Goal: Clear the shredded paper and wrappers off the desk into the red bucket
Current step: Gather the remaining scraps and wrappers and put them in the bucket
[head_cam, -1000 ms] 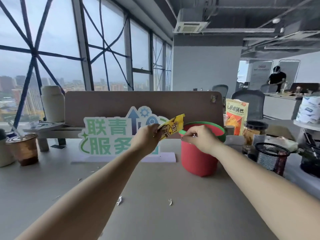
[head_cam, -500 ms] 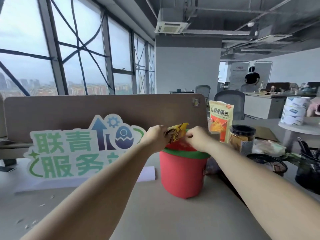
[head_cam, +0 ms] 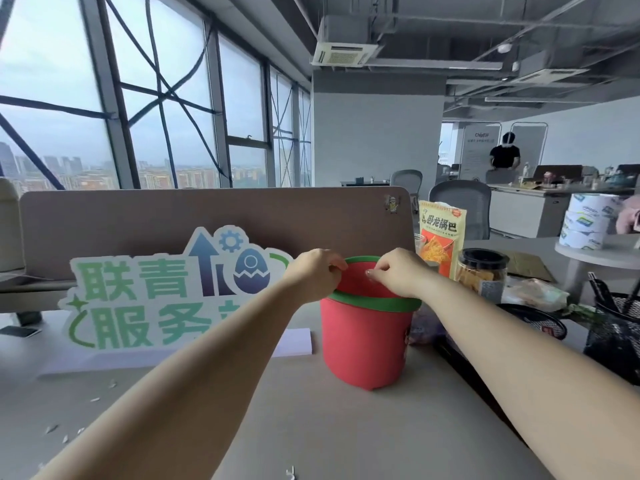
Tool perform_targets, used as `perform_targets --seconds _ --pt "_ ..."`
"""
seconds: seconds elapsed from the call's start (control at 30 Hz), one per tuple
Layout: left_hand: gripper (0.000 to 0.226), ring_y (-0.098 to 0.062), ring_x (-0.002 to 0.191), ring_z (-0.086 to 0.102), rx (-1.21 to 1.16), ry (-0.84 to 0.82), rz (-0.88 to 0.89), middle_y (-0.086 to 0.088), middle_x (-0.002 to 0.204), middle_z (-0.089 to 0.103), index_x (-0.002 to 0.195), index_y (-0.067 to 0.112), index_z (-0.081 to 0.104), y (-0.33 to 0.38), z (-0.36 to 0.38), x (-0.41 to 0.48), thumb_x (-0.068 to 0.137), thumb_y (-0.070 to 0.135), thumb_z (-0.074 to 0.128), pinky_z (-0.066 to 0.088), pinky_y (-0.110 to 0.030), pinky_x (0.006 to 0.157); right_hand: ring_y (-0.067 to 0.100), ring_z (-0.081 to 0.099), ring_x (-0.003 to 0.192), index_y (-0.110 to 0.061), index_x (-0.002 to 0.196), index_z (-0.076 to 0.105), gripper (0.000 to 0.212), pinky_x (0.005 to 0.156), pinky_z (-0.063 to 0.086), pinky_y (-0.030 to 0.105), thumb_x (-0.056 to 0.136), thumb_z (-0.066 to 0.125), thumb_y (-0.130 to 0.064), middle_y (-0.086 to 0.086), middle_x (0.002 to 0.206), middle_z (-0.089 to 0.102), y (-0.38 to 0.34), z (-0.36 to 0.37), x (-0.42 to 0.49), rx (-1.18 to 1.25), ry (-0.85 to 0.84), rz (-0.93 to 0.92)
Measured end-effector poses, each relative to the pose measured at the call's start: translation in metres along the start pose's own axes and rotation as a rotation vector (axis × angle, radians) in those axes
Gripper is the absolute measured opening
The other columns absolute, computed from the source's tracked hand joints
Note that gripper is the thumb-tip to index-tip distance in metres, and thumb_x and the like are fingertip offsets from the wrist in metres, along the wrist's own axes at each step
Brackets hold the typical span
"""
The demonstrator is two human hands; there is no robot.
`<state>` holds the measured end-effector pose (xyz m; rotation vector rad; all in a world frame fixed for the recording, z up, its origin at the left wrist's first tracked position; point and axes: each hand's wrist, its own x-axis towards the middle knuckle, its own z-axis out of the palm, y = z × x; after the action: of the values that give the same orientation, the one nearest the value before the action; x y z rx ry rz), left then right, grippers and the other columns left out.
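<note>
Red bucket (head_cam: 363,341) sat just under left hand (head_cam: 317,273) and right hand (head_cam: 398,271) (curled, contents unclear); shredded paper (head_cam: 52,428) lay leftward.

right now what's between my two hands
Head view: only the open mouth of the red bucket shows between the left hand and right hand; nothing else.

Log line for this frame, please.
stage: over bucket | left hand: fingers curled at rim | right hand: fingertips pinched above mouth | held: nothing visible | desk: paper scraps left
</note>
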<state>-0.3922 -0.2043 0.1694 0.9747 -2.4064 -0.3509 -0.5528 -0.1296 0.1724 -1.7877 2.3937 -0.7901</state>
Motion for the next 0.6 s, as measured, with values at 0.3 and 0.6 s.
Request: perform_targets --seconds 0.3,0.6 --pt "0.020 -0.024 0.101 0.062 0.011 0.057 0.025 -0.001 0.114 0.067 0.090 0.019 0.073 0.000 -0.014 -0.026 0.087 0.028 0.054 0.051 -0.039 0.088 0.018 0.063 0.096 -0.029 0.088 0.069 0.016 0.091 0.050 0.040 0.087 0.055 -0.023 -0.006 0.098 0.070 -0.006 -0.004 -0.020 0.005 -0.007 -0.036" --pt "0.022 -0.027 0.102 0.061 -0.032 0.044 -0.040 -0.005 0.112 0.068 0.093 0.015 0.071 -0.013 -0.030 -0.072 0.088 0.028 0.053 0.050 -0.039 0.090 0.020 0.060 0.101 -0.025 0.094 0.068 0.017 0.092 0.048 0.042 0.086 0.054 -0.029 -0.004 0.108 0.068 -0.019 -0.005 -0.051 0.052 0.047 -0.131"
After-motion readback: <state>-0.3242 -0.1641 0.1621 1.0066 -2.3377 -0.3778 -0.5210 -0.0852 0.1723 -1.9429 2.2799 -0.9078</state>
